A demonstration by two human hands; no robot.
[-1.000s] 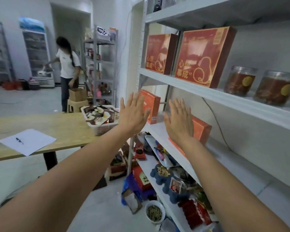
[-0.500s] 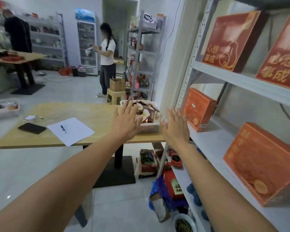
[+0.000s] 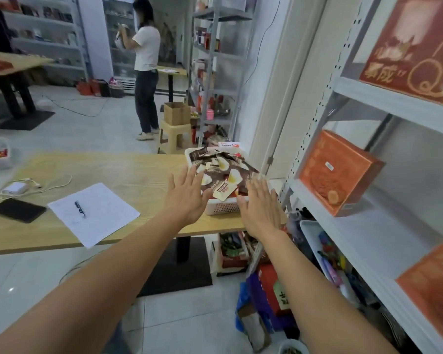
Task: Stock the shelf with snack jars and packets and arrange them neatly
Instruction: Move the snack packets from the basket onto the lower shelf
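your left hand (image 3: 187,200) and right hand (image 3: 260,209) are flat and hold nothing, with the basket (image 3: 223,207) of snack packets (image 3: 225,175) between them at 12 o'clock and the shelf (image 3: 384,238) at 3 o'clock.

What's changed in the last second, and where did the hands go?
Both hands drew back from the orange boxes on the shelf and swung left: left hand and right hand now reach, open, toward the basket of packets on the table. Nothing gripped. Boxes, basket and paper stayed put.
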